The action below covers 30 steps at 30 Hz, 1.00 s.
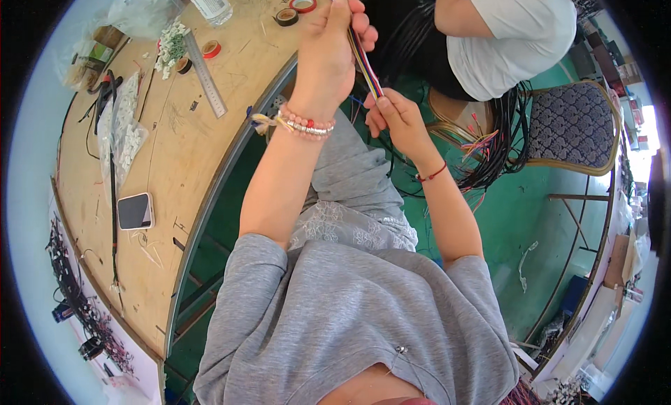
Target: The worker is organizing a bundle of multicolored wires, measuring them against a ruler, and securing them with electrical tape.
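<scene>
Left hand [335, 41] grips coloured wire bundle [365, 62]; right hand [391, 115] pinches lower end

From my feed, a wooden table [175, 167] fills the nine o'clock side. On it I see a phone [135, 211] near eight, a steel ruler [206, 75] near eleven, tape rolls [295, 10] at twelve. A patterned chair [570, 125] sits at two.

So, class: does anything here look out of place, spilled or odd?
Little white parts lie scattered loose on the table near the ruler. Both hands hold the wires neatly; nothing looks damaged.
</scene>
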### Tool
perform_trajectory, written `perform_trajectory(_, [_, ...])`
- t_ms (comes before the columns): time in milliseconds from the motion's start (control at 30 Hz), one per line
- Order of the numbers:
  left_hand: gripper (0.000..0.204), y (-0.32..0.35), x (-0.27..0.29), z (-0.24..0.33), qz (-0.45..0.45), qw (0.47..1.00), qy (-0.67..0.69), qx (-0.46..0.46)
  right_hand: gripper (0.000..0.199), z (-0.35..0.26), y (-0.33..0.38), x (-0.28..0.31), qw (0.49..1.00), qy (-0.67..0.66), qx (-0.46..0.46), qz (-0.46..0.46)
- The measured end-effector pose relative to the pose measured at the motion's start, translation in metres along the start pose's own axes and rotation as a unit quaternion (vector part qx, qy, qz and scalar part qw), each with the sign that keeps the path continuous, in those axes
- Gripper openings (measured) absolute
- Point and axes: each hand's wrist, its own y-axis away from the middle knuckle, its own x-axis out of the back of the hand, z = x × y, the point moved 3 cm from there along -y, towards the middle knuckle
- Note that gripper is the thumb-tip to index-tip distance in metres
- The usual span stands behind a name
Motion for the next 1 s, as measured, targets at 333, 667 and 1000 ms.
perform_trajectory(333, [0.024, 0.041, 0.002, -0.010, -0.114, 0.990, -0.058, 0.058, 0.032, -0.080, -0.018, 0.017, 0.986, -0.039, 0.161, 0.019])
perform_trajectory(667, [0.026, 0.058, -0.001, -0.005, -0.137, 0.975, -0.155, 0.077, 0.028, -0.116, -0.031, -0.009, 0.988, 0.133, 0.074, 0.001])
perform_trajectory(1000, [0.026, 0.069, 0.001, 0.004, -0.042, 0.968, -0.247, 0.010, 0.020, -0.101, -0.036, -0.033, 0.994, 0.066, 0.050, 0.070])
